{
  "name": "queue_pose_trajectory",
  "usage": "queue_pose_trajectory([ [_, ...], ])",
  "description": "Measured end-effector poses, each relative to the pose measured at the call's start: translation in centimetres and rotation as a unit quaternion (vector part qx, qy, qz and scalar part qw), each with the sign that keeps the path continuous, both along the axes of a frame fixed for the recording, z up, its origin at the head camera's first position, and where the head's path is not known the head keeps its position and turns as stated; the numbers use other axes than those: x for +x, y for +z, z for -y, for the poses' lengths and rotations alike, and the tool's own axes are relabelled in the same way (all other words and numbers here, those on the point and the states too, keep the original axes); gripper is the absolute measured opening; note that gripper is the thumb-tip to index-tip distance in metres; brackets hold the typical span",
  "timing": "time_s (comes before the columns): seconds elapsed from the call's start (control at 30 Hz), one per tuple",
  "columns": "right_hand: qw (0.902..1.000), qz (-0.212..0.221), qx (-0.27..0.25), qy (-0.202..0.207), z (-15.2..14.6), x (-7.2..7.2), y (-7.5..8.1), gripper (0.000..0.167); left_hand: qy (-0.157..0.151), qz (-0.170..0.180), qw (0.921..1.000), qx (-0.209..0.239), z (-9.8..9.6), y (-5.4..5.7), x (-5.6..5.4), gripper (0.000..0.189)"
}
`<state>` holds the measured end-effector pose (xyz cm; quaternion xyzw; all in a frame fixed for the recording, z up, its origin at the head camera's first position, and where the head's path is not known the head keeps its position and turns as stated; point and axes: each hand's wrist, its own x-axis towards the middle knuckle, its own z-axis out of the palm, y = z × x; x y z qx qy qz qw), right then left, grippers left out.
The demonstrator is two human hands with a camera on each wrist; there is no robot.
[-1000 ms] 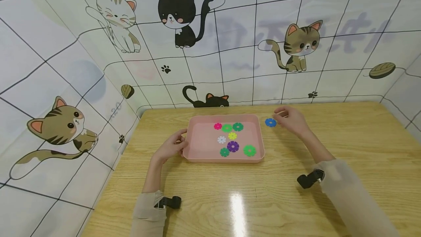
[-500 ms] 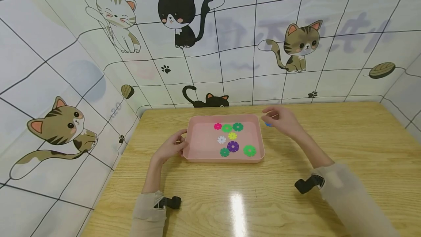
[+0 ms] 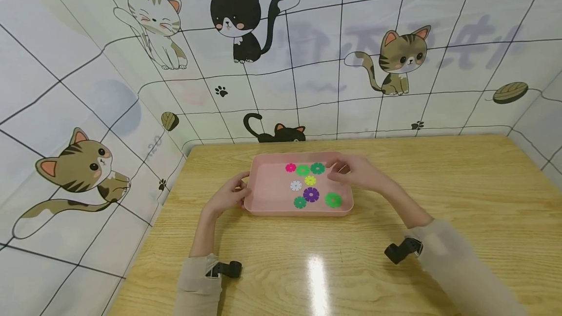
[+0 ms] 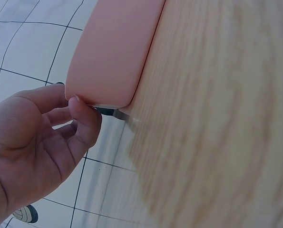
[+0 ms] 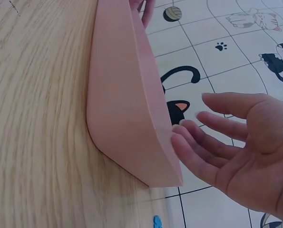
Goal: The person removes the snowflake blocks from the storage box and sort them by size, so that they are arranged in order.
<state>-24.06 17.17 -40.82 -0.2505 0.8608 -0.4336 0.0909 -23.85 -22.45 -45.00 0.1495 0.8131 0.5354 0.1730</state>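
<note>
A shallow pink tray (image 3: 268, 184) lies on the table with several flat notched plastic discs in it, among them a purple disc (image 3: 311, 194), a yellow disc (image 3: 310, 180) and a white disc (image 3: 296, 186). My left hand (image 3: 227, 195) grips the tray's left end, thumb on the near side and fingers behind, as the left wrist view shows. Over the tray's right side hovers my right hand (image 3: 357, 173), thumb and loosely bent fingers apart, nothing between them. Beside its fingertips is a dark green disc (image 3: 318, 168). A blue disc (image 5: 157, 222) lies on the table outside the tray, hidden in the head view.
The wooden table (image 3: 281, 262) extends in front of the tray and to both sides. Behind it stands a wall (image 3: 316, 111) with cat drawings and grid lines. Inside the tray, a light green disc (image 3: 333, 200) sits near the right front corner.
My right hand has moved left from beside the blue disc, across the tray's right rim to above the discs. The left hand and the tray have stayed in place.
</note>
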Motion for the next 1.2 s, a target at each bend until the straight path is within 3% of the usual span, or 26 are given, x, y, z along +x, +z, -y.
queue_pose_trajectory([
  [0.17,0.9987,0.040,0.014,0.026,1.0,0.1,-0.7,0.033,0.000,0.002,1.0000,0.000,0.1,0.0,-0.1,0.056],
  [0.53,0.9953,0.026,0.068,0.064,2.6,0.1,-1.3,0.034,0.003,0.005,1.0000,0.004,0.1,-0.1,-0.2,0.056],
  [0.9,0.9713,0.014,0.200,0.128,2.7,-0.5,-0.8,0.036,0.005,0.008,0.9999,0.005,0.0,-0.2,-0.2,0.056],
  [1.03,0.9672,0.042,0.205,0.144,2.6,-1.2,-1.0,0.043,0.006,0.007,1.0000,0.003,-0.1,-0.1,-0.2,0.056],
  [1.2,0.9688,0.074,0.177,0.158,2.5,-2.1,-1.6,0.039,0.007,0.007,0.9999,0.005,0.0,-0.1,-0.1,0.056],
])
